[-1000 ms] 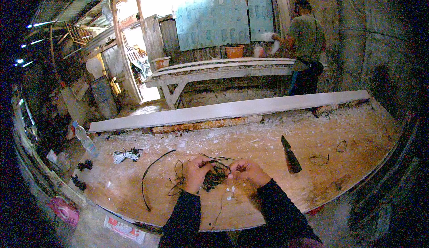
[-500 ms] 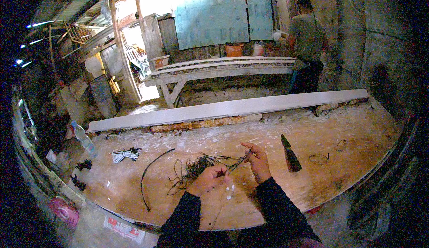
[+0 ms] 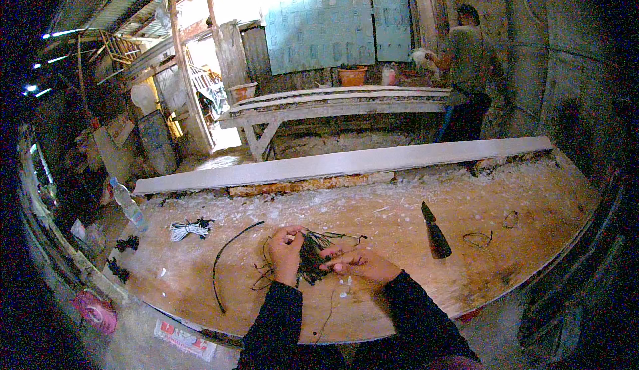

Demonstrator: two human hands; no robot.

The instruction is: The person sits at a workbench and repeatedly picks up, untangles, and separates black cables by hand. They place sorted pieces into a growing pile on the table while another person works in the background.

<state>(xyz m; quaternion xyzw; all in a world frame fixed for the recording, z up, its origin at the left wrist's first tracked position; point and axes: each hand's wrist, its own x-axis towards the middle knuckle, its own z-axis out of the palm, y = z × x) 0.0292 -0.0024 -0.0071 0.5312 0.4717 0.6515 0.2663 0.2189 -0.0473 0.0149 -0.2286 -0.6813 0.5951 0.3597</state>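
Right hand (image 3: 366, 265): swung down and left from a raised spot off to the side, back to the right edge of the strands. Reached with fingers pointing left, partly curled, touching or just over the pile. Could not tell whether closed on any.

Left hand (image 3: 286, 260): shifted from the near side of the pile up to its left edge. Pinched dark strands between thumb and fingertips, by the look of it.

Dark strand bundle (image 3: 311, 263): lay on the wooden table (image 3: 512, 250) between both hands, partly covered. Spilled loops out left of the left hand, and trailed thin ends beyond the right.

Work in hand: judged as a return to the pile, after a length held stretched between the hands half a second earlier. Seen taut no longer.

Black curved cord (image 3: 215, 267): stayed put, left of the loops.

Dark pointed tool (image 3: 436, 237): lay untouched, well right of the right hand.

White cord hank (image 3: 190, 229): rested farther left, unmoved.

Co-worker (image 3: 469, 57): now held an arm out leftward, with something white at the hand; too blurred to name.
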